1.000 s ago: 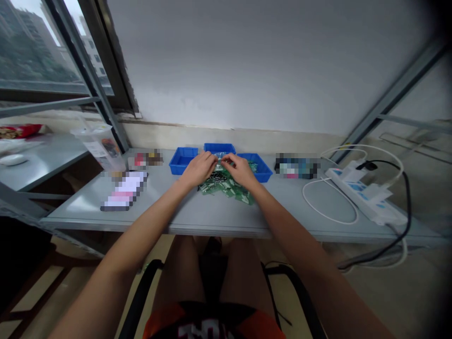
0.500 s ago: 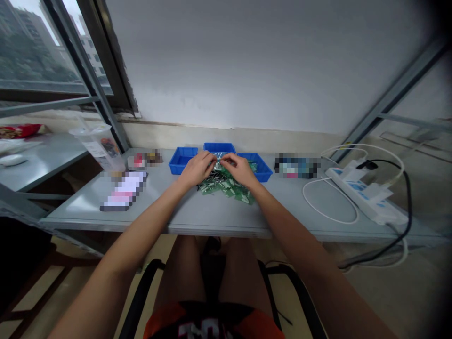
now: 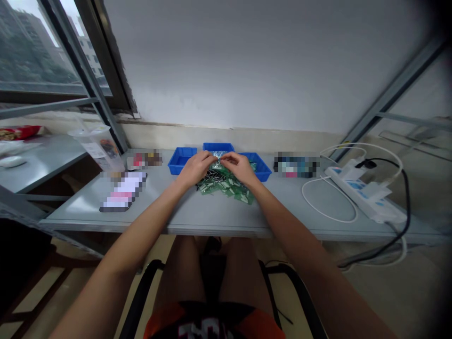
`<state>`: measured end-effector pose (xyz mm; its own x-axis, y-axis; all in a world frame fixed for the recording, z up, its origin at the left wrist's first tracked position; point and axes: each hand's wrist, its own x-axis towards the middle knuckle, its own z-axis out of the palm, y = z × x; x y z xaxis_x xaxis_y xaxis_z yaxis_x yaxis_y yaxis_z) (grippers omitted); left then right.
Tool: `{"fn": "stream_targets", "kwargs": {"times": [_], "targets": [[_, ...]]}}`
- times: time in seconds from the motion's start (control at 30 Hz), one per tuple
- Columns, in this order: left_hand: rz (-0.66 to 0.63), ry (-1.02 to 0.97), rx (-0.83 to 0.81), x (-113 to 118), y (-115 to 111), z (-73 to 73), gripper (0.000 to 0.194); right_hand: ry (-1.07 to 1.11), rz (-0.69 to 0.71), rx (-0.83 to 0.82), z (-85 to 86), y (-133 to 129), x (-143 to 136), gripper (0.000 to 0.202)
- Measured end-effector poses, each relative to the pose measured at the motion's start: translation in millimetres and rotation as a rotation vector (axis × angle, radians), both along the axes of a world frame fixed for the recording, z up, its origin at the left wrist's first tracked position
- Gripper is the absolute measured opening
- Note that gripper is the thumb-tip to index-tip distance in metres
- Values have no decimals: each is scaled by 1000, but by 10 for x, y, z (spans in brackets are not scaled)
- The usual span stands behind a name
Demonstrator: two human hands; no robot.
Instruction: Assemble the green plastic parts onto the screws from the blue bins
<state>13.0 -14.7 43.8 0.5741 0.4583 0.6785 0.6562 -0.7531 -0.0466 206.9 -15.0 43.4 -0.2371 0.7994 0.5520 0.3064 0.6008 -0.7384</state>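
My left hand (image 3: 197,168) and my right hand (image 3: 239,167) meet over a pile of green packets (image 3: 231,187), fingertips nearly touching. Both are closed in a pinch, and whatever lies between the fingertips is too small to make out. Small black and silver pieces (image 3: 215,177) lie among the packets. Behind the hands stand three blue trays: a left one (image 3: 178,160), a middle one (image 3: 218,146) with clear bluish packets at its front, and a right one (image 3: 260,167) with some green packets at its left side.
A phone (image 3: 123,192) and a tilted plastic cup (image 3: 99,146) are on the left. Blurred items (image 3: 295,165) sit right of the trays. Farther right, a white power strip (image 3: 367,195) trails white and black cables. The desk's front edge (image 3: 219,230) runs below my forearms.
The whole view has shifted very slightly. My fingertips have moved a little, still pinched close together over the pile.
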Motion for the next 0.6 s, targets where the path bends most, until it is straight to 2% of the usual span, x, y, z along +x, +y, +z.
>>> {"fn": "stream_targets", "kwargs": {"times": [0.17,0.47,0.6], "targets": [[3,22,17,-18,-9,-2,34,72,27,-72,19,-13,-8,21],[-6,0,74,-2,3,-8,27,7,0,5,-2,11,16,18],[9,-42,14,24,-69,44,26,-12,-49,50,26,8,34,16]]}}
